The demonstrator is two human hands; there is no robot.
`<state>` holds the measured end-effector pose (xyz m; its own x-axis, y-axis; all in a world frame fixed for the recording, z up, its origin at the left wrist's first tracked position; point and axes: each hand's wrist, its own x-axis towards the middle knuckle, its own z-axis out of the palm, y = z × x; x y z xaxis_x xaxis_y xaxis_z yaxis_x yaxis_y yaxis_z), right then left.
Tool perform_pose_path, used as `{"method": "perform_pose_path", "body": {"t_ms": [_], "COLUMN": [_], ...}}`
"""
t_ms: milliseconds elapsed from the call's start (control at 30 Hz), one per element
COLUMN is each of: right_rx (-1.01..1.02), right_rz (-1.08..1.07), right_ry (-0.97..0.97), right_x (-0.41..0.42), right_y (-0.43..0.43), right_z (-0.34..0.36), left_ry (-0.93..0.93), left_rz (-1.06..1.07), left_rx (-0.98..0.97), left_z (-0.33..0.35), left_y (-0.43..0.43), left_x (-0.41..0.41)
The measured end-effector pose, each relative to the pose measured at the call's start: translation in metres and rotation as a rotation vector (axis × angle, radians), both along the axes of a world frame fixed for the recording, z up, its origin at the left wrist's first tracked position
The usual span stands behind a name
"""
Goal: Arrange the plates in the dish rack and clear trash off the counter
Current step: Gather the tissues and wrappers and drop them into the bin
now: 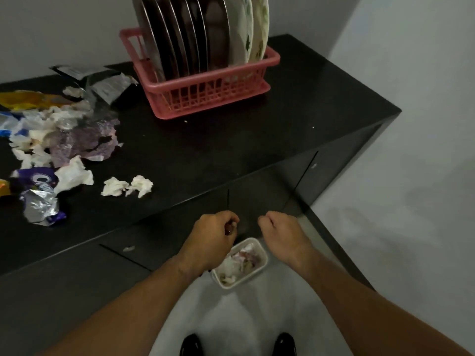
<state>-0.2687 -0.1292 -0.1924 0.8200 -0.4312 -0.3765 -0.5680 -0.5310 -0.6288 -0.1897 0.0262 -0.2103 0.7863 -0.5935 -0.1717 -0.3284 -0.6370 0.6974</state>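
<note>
We see the black glossy desk (231, 155) bearing, at twelve o'clock, the pink plastic dish rack (205, 93) of upright plates (195, 34), crumpled wrapper-and-tissue trash (59, 140) at nine, and our left grip (213, 232) and right grip (280, 227) clenched above the white floor bin (259, 268).

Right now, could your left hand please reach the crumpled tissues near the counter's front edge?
Probably yes: the left hand hangs below the counter edge, and nothing lies between it and the tissues.
</note>
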Motion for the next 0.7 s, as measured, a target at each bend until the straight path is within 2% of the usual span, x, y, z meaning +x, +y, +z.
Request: {"method": "perform_pose_path", "body": {"t_ms": [167, 333, 433, 533, 700], "right_rx": [0.122, 0.287, 0.252, 0.236, 0.176], "right_rz": [0.002, -0.017, 0.021, 0.050, 0.186], "right_ry": [0.041, 0.175, 0.219, 0.220, 0.272], "right_x": [-0.008, -0.011, -0.011, -0.010, -0.002], "right_y": [-0.044, -0.073, -0.080, -0.083, -0.088], "right_z": [-0.063, -0.172, -0.245, -0.317, -0.424], "left_ry": [0.009, -0.011, 0.036, 0.131, 0.115], "left_rz": [0.059, 0.095, 0.109, 0.019, -0.131], "left_rx": [0.070, 0.088, 0.059, 0.073, 0.232], "left_z": [-0.066, -0.176, -0.251, -0.327, -0.432], "left_y": [-0.029, -0.051, -0.057, -0.062, -0.077], "left_x": [-0.007, -0.003, -0.006, -0.011, -0.004]}}
